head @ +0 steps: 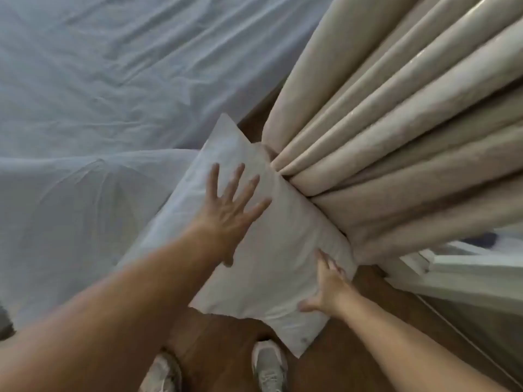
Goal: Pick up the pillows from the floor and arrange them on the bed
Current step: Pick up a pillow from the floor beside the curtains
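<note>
A white pillow [271, 250] leans between the side of the bed [99, 89] and the curtain, its lower corner down near my shoes. My left hand [232, 213] hovers over or rests flat on the pillow's upper face, fingers spread wide. My right hand [328, 287] is at the pillow's right edge, thumb on its face and fingers reaching along the edge; whether they close on it I cannot tell. The bed is covered with a wrinkled pale blue-grey sheet and fills the left and top of the view.
Beige curtain [396, 137] folds hang on the right and touch the pillow's far edge. A white window frame or sill [467, 273] juts out at the right. The wooden floor [220, 340] shows below, with my two grey shoes [268, 366] on it.
</note>
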A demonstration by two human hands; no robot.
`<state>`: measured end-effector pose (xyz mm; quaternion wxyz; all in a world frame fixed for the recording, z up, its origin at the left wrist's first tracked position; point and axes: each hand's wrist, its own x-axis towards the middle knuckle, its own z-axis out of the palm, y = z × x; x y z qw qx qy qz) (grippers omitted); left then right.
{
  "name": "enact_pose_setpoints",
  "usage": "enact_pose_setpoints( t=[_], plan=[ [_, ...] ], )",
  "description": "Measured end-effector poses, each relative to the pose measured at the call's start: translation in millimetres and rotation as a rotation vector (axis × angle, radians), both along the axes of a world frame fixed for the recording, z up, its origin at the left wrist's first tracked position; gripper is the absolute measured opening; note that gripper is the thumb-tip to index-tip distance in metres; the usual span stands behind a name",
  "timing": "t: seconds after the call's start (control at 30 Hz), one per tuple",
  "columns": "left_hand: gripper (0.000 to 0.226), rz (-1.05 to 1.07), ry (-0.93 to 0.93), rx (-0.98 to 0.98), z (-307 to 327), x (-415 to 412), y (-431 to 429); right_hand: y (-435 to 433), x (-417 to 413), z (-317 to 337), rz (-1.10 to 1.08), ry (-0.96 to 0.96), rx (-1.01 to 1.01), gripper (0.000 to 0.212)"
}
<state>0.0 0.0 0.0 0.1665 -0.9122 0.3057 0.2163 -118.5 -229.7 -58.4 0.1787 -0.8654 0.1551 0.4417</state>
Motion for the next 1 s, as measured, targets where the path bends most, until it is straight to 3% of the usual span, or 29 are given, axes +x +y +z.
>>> enact_pose_setpoints(
  t=[0.13, 0.27, 0.33, 0.43, 0.5, 0.6, 0.77, 1.0],
  plan=[
    [0.152, -0.035, 0.054, 0.022, -73.1, 42.0, 2.4, 12.4, 49.9, -86.2, -0.027, -0.052, -0.082, 0.151],
    [0.135, -0.083, 0.083, 0.016, -145.8, 61.9, 22.7, 29.7, 56.6, -161.9, -0.060, -0.223, -0.136, 0.151],
    [0.114, -0.127, 0.047, -0.034, -163.5, 69.7, 26.8, 38.3, 60.0, -186.4, -0.157, -0.335, -0.154, 0.121],
    [0.078, -0.236, -0.062, -0.116, -179.0, 71.2, 27.0, 46.5, 57.9, -204.4, -0.315, -0.521, -0.166, 0.046],
    [0.059, -0.274, -0.076, -0.159, -178.3, 66.1, 29.4, 46.0, 52.5, -198.9, -0.394, -0.541, -0.132, 0.025],
    [0.045, -0.262, 0.014, -0.171, -153.6, 50.5, 39.5, 48.3, 38.0, -165.3, -0.456, -0.457, -0.109, 0.019],
    [0.040, -0.189, 0.188, -0.234, -59.3, 18.9, 87.4, 78.7, -0.3, -50.2, -0.347, -0.294, -0.087, 0.025],
    [0.031, 0.214, 0.246, -0.347, 120.0, -12.7, 240.1, 189.4, 30.8, 157.8, 0.010, -0.343, -0.071, 0.013]
  ],
)
